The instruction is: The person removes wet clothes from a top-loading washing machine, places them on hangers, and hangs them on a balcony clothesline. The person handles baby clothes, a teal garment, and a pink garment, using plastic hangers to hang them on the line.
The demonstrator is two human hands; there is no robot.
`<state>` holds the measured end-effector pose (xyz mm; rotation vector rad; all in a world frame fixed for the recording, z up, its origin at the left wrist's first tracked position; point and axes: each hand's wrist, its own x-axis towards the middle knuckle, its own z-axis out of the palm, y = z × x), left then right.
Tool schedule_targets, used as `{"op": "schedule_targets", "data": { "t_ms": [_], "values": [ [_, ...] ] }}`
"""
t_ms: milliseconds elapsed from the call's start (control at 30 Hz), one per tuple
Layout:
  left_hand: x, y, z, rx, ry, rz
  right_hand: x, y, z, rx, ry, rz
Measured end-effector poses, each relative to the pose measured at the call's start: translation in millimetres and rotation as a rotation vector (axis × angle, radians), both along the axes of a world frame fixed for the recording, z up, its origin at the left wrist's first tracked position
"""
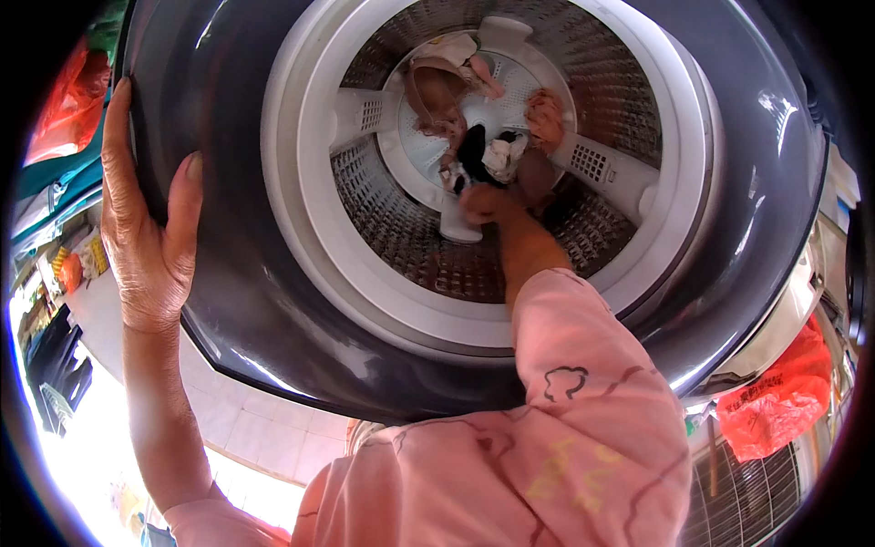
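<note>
A top-loading washing machine with a glossy dark top [225,273] lies before me. My left hand [150,232] rests on its left edge, thumb on top and apart from the fingers. Into the drum [437,267] reaches my right hand [489,204], blurred, with its fingers bent; whether they hold cloth cannot be made out. Just beyond it lie a black piece of clothing [473,152] and a crumpled white one [504,157]. A brown garment [434,92] is at the drum's far left, and an orange-pink cloth [545,117] is on the right.
White ribs line the drum wall, one a filter panel with a grid [595,164]. A red plastic bag [776,403] with writing hangs at lower right. Another red bag [72,102] is at upper left. Pale floor tiles [266,431] show below the machine.
</note>
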<state>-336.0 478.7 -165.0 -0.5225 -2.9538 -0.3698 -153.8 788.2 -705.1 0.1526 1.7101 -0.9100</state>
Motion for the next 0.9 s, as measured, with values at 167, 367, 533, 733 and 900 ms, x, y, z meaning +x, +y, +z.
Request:
{"op": "schedule_targets", "data": {
  "t_ms": [167, 367, 533, 733, 900],
  "values": [
    [0.7, 1.7, -1.7, 0.002, -0.009, 0.031, -76.1, -137.6, 109.8, -0.767, -0.458, -0.184],
    [5.1, -2.7, -3.5, 0.008, -0.017, 0.054, -188.3, -74.0, 228.2, -1.019, -0.024, -0.704],
    [0.4, 2.7, 0.3, -0.045, 0.029, 0.014, -199.9, 61.8, 144.2, -0.400, 0.170, -0.843],
    [2.0, -3.6, -2.2, -0.057, -0.030, 0.058, -160.7, 129.9, 94.9, 0.384, 0.117, -0.843],
    [2.9, -5.2, -2.3, -0.094, -0.007, 0.055, -136.0, 147.9, 67.8, 0.457, 0.340, -0.577]
  ]
}}
